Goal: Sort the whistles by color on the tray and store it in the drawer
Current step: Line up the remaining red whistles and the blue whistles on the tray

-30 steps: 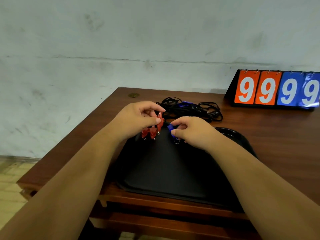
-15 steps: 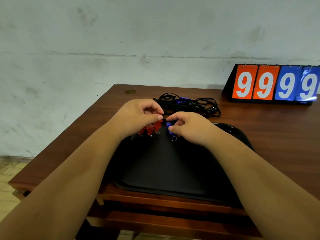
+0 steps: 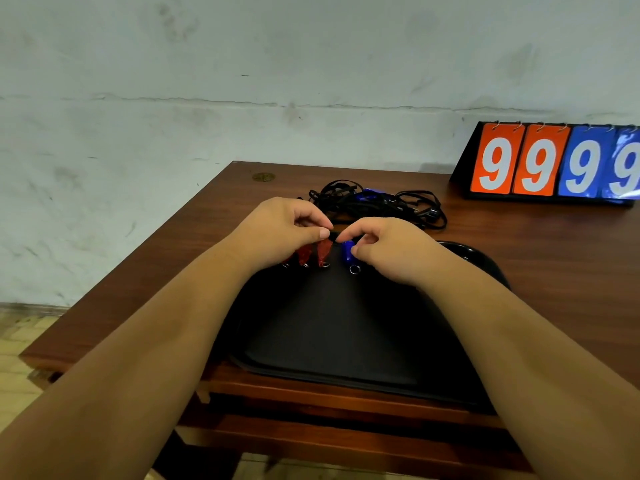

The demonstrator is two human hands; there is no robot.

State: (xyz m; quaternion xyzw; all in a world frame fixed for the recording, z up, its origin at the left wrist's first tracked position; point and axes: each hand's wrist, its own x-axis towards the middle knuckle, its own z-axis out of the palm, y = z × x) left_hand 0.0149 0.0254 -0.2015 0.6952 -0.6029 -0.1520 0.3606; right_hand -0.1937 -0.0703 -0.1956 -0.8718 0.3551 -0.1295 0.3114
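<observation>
My left fingers [image 3: 322,233] pinched red whistles [image 3: 323,252], my right fingers [image 3: 356,251] a blue whistle [image 3: 347,253]. The far pile [image 3: 381,202] lay unsorted; I judged nothing stored.

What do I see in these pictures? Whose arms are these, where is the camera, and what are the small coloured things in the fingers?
There is no machine: a person works with two bare hands. The camera sits on the person's head and looks forward and down, so the arms enter from below. The left hand grips small red plastic whistles; the right hand pinches one small blue plastic whistle. Both are at the far edge of a flat black tray on a brown wooden table. Behind the hands lies a tangle of black cords with something blue in it. At the far right stands a flip scoreboard showing orange and blue nines.
</observation>
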